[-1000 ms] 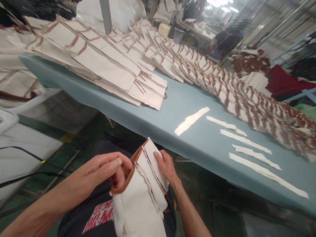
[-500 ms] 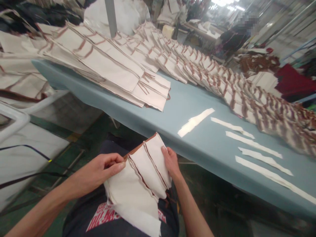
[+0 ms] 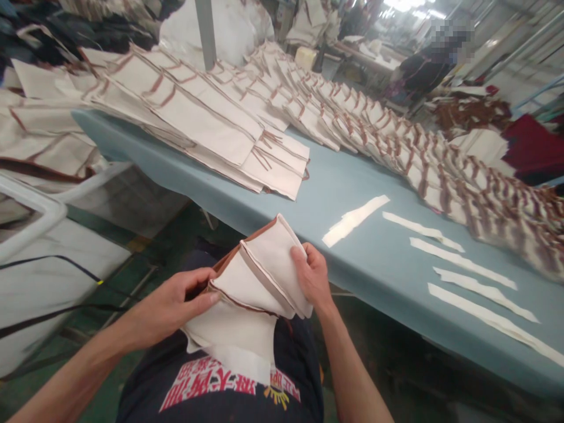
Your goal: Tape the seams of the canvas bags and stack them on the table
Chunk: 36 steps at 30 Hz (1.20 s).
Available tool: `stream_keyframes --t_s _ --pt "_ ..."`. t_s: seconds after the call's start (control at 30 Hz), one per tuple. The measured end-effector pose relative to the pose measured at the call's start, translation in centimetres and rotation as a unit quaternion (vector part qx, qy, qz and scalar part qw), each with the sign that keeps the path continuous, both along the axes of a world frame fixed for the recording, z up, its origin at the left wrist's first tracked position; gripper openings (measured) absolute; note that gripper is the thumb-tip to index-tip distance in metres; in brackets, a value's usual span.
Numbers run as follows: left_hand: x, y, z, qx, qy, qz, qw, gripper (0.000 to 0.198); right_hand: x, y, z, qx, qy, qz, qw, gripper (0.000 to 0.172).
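Between my hands is a cream fabric piece (image 3: 247,332) with brown-edged seams and a brown underside, held above my lap. My left hand (image 3: 187,302) pinches its left edge, thumb on top and fingers beneath. On the opposite side, my right hand (image 3: 312,273) grips the right edge, with the thumb over the cream face and the fingers behind. The piece is folded in layers, and its lower end droops against my dark printed apron (image 3: 211,393). A pale strip hangs at its bottom.
A blue-covered table (image 3: 352,270) runs diagonally ahead. On it lie stacked cream pieces with brown trim (image 3: 207,123), a long overlapping row of similar pieces (image 3: 396,138) and several white strips (image 3: 356,220). A white-framed bin (image 3: 57,205) stands left. A person (image 3: 423,70) is far back.
Both hands have shifted the fabric piece slightly upward, and its right part is turned and spread more. The lower end has risen, showing more of the apron print.
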State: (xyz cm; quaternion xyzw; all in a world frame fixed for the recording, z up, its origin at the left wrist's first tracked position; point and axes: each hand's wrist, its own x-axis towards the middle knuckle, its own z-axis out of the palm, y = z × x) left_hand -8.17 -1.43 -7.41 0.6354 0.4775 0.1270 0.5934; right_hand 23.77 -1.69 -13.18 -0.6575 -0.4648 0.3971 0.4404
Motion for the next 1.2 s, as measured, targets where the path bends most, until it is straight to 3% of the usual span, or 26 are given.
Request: stream_keyframes --t_s 0.13,0.23,0.33,0.57,0.7,0.83,0.93,1.03,1.1,1.2 --pt "0.0 0.2 0.6 0.129 0.06 -0.032 0.989 0.041 -0.2 0.3 -0.3 -0.01 0.004 -0.006 1.0 0.057" --pt "0.3 0.2 1.1 0.274 0.115 -0.048 0.954 0.035 -0.7 -0.1 -1.1 -0.017 0.015 -0.017 1.0 0.06" --pt "0.8 0.1 2.1 0.359 0.159 -0.052 0.918 0.034 -1.0 -0.7 -1.9 -0.014 0.02 -0.036 0.999 0.062" --pt "2.0 -0.2 3.7 0.447 0.127 -0.069 0.883 0.028 -0.7 -0.9 -3.3 -0.01 0.016 -0.048 0.999 0.068" --pt "2.8 -1.1 4.7 0.451 0.112 -0.076 0.882 0.026 -0.8 -1.1 -3.4 0.011 0.0 -0.067 0.998 0.06" --pt "4.0 -1.7 6.8 0.488 0.066 -0.078 0.867 0.028 -1.0 -1.4 -2.8 0.042 -0.021 -0.077 0.996 0.046" --pt "4.7 -1.3 8.2 0.497 0.025 -0.072 0.864 0.024 -1.2 -2.0 -1.0 0.076 -0.035 -0.087 0.993 0.043" --pt "5.2 -0.7 8.6 0.448 0.003 -0.086 0.89 0.023 -1.6 -2.9 2.7 0.139 -0.036 -0.053 0.988 0.042" --pt "5.5 -0.3 8.6 0.385 -0.02 -0.098 0.917 0.021 -2.0 -3.3 5.9 0.22 -0.011 0.032 0.975 0.041" --pt "5.6 0.4 8.5 0.289 -0.053 -0.107 0.95 0.015 -2.7 -3.2 10.4 0.276 0.028 0.152 0.949 0.055"
